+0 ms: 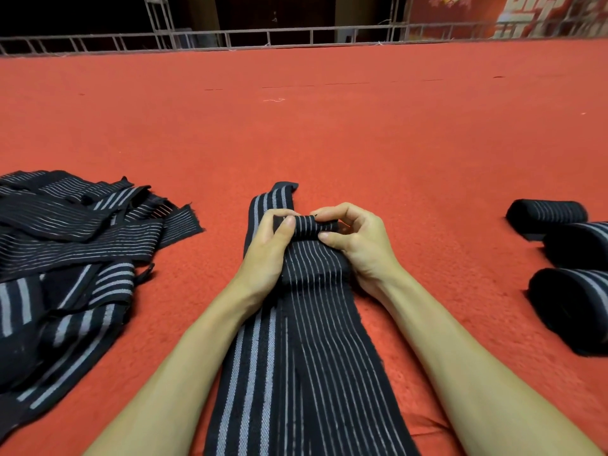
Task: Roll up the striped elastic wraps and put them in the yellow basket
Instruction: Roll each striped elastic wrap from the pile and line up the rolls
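Rolling one end of a striped elastic wrap [316,340] into a small tight roll [312,226], a person's left hand [266,258] and right hand [360,248] pinch the coil from either side, fingers [332,212] curled over its top and thumbs pressed against its near face. The wrap, black with thin pale stripes, runs from the roll back toward the camera between the forearms. It lies flat on the red carpet [329,126], over a second band [260,205] with broader grey stripes. A loose pile of unrolled wraps [75,245] sprawls at the left, and three finished rolls [547,217] sit close together at the right edge. A metal railing [263,37] borders the carpet's far side, and a red banner [513,14] beyond it carries large white characters, cropped and too blurred to read.
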Motion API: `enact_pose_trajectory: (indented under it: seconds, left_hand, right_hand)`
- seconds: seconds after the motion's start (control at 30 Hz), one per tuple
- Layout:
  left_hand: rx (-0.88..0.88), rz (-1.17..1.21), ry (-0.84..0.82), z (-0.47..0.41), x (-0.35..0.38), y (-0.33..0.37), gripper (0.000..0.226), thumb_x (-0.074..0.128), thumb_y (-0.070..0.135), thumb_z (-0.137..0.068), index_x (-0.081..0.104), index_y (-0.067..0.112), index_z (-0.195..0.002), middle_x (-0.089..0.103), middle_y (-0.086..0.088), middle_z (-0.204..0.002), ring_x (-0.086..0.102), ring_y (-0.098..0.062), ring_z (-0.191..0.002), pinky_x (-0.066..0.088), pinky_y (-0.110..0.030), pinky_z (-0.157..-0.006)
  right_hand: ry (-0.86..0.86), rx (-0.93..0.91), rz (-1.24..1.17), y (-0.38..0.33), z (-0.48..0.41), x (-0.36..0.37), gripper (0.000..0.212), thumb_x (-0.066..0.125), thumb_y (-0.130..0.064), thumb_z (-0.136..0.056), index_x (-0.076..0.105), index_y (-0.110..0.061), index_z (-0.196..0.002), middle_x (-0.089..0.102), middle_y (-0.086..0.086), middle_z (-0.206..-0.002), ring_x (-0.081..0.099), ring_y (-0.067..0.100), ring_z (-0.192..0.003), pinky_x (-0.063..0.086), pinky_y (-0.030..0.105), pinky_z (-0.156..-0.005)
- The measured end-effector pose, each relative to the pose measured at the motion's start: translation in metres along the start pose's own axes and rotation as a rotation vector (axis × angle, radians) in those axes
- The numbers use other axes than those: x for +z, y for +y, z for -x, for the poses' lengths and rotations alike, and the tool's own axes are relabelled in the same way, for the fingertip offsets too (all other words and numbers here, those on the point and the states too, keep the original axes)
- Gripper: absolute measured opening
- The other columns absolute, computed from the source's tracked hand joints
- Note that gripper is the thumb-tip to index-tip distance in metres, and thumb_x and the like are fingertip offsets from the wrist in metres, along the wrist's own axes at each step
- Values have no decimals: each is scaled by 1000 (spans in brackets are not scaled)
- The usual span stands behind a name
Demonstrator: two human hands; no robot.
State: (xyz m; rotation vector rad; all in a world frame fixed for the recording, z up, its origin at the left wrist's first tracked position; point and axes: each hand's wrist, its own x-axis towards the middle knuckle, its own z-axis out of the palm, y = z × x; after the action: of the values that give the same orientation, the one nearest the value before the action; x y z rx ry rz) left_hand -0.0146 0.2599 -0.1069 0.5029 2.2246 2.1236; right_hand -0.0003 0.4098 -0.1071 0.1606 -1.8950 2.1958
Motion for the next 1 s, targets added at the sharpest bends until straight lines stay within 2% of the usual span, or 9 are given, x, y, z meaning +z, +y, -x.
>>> enact_pose_trajectory:
  seconds: [0.13,0.23,0.33,0.4,0.53,0.7,0.77,0.87,1.0]
  left_hand:
    - [29,40,-3,2,-2,2,13,42,15,-103,54,20,-107,64,6,-96,65,-2,-82,51,-20,-72]
    - [40,26,4,4,0,4,21,40,7,-101,54,19,-110,64,8,-92,65,-2,-78,52,-19,-69]
    - [52,19,-5,4,-1,2,28,43,4,-100,57,27,-110,64,3,-103,64,-8,-89,52,-28,-78]
    - [84,-4,-24,4,-2,-1,34,46,4,-96,58,33,-108,62,1,-112,61,-13,-101,50,-36,-90]
    - [101,-23,-71,6,0,1,39,50,6,-89,57,32,-117,59,3,-121,58,-14,-112,47,-39,-99]
    - [68,-59,-62,5,-1,2,50,53,14,-80,57,38,-123,55,1,-134,50,-19,-127,38,-49,-110]
    - [53,-34,-64,3,-1,2,46,53,19,-80,57,41,-120,56,4,-133,51,-14,-125,39,-44,-109]
    - [24,36,-67,2,-1,1,37,53,33,-83,54,39,-120,59,7,-124,59,-6,-112,46,-31,-96]
    - [-38,66,22,-1,0,-3,38,47,52,-86,54,32,-118,62,2,-123,61,-12,-114,46,-41,-103]
  right_hand:
    - [-57,86,-188,-7,1,2,26,54,6,-89,65,-9,-107,66,6,-91,65,12,-77,54,24,-66]
    - [2,146,-144,-7,0,3,25,56,-20,-96,63,-5,-114,66,3,-87,65,10,-73,52,22,-61]
    - [32,153,24,-1,-2,4,39,59,-46,-89,68,-10,-101,71,7,-92,66,19,-84,53,36,-78]
    - [21,172,61,0,0,4,49,56,-54,-86,69,-9,-100,73,11,-97,68,21,-87,53,40,-84]
    - [59,220,48,-3,0,4,47,56,-46,-94,67,0,-102,72,18,-98,68,25,-83,55,41,-80]
    - [53,226,1,-6,1,5,23,59,-29,-95,67,-7,-95,67,12,-85,63,23,-76,50,35,-72]
    - [26,211,-10,-5,1,6,17,58,-25,-95,68,-11,-92,69,7,-86,65,19,-76,52,33,-71]
    - [-10,167,-12,-3,0,5,11,58,-16,-95,69,-14,-96,69,5,-90,65,15,-80,52,29,-74]
    - [-84,113,15,-4,1,2,21,59,-5,-91,69,-15,-108,68,7,-98,65,15,-85,52,25,-74]
